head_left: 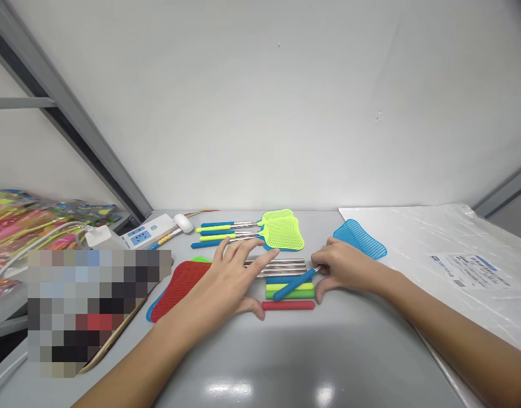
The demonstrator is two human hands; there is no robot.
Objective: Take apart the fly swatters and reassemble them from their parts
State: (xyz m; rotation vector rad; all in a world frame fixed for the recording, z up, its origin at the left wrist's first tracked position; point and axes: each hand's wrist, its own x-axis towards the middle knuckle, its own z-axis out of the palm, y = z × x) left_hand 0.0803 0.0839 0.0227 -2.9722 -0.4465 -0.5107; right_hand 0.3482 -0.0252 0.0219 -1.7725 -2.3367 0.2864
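My right hand [334, 266] pinches the short metal shaft of a blue fly swatter. Its handle [295, 285] slants down to the left, and its mesh head [360, 239] shows behind the hand. With fingers spread, my left hand [243, 275] hovers over or rests by a row of metal rods [286, 266]; contact is unclear. Below the rods lie a yellow-green handle [305, 287], a green handle [303, 294] and a red handle [288, 305], with another blue one partly covered. Beside my left forearm are red mesh swatter heads [177, 289], with blue and green edges underneath.
Several swatters with yellow-green mesh heads [283, 232] lie at the back. On the left are a power strip [147, 231], a white mouse [183, 223], a blurred-out device [98, 311] and colourful packaged goods [30, 226]. White plastic sheeting [434, 243] covers the right side.
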